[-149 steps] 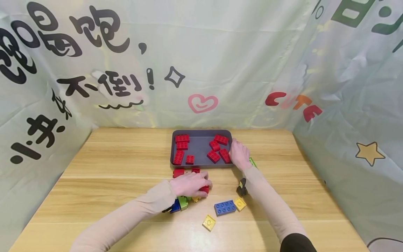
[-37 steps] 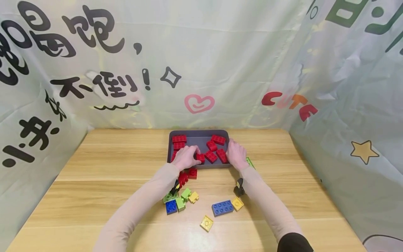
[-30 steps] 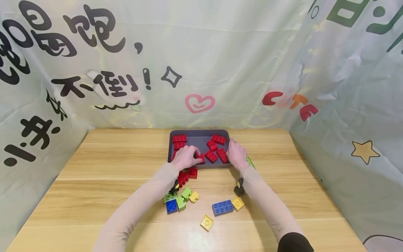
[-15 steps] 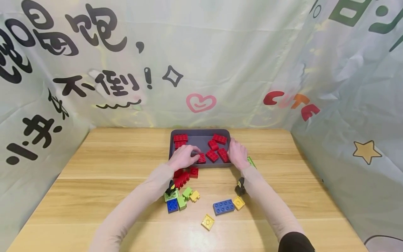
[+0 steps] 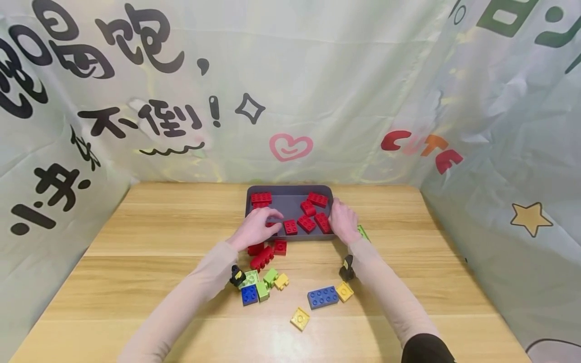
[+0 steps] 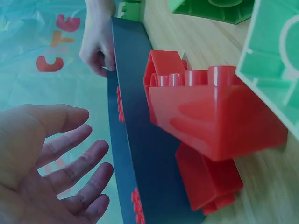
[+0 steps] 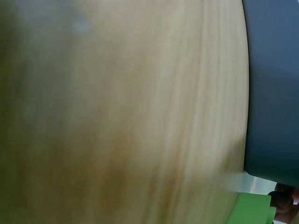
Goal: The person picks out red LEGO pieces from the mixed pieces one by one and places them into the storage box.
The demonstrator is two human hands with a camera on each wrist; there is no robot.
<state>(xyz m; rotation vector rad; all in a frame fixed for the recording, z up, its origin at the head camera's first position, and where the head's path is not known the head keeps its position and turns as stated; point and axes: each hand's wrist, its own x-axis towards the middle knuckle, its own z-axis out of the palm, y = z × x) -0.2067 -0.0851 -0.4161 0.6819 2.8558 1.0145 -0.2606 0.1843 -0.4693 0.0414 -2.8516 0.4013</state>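
My left hand hovers over the left front part of the dark grey tray. Its fingers are spread, with nothing held. Just right of it, a red building brick lies studs up in the tray. Other red bricks lie along both ends, some partly hidden by the hand. My right hand grips the tray's right end, fingers curled at the rim. Before the tray's front wall are a long red brick on its side, a small red brick and another red piece.
Nearer on the wooden table lie green bricks, a dark blue brick, a yellow brick, a long blue brick and two yellow plates. A green piece sits beside the right wrist. Printed cloth walls surround the table.
The left hand first moved from the loose pile into the tray with a red brick. It then let go of the brick and drew back leftward. The right hand stayed at the tray.
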